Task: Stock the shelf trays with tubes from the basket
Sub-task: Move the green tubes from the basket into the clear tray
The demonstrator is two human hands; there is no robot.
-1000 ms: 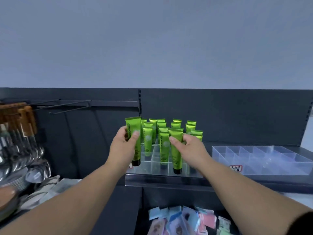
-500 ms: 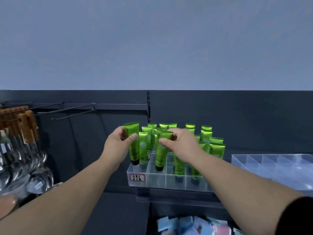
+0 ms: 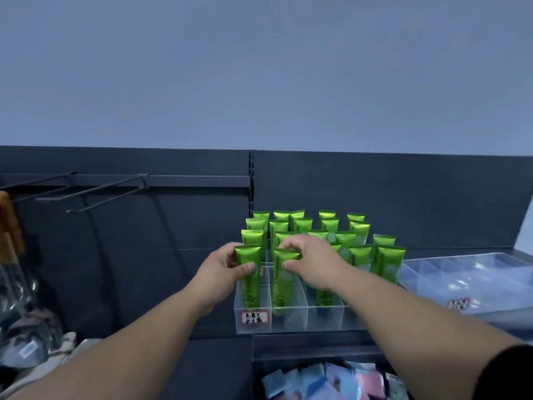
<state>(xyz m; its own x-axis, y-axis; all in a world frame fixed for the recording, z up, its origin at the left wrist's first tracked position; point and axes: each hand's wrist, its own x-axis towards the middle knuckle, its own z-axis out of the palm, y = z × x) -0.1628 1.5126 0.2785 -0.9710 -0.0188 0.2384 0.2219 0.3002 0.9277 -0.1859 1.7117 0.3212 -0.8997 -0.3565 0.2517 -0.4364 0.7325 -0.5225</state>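
A clear divided shelf tray point(image 3: 291, 321) stands on the dark shelf, with several green tubes point(image 3: 331, 226) upright in its compartments. My left hand point(image 3: 222, 269) pinches the top of a green tube point(image 3: 250, 284) that stands in the front-left compartment. My right hand point(image 3: 311, 261) pinches the top of a second green tube point(image 3: 281, 287) in the compartment just to the right. Both tubes stand cap down inside the tray. The basket is not in view.
A second clear divided tray point(image 3: 473, 272) with a red label sits to the right on the shelf. Bare metal hooks point(image 3: 95, 192) jut out at upper left. Hanging utensils point(image 3: 14, 269) fill the left edge. Small coloured packets point(image 3: 331, 382) lie below the shelf.
Both hands have lowered their tubes down into the tray's front compartments. The view has shifted, so the tray sits lower and more to the right.
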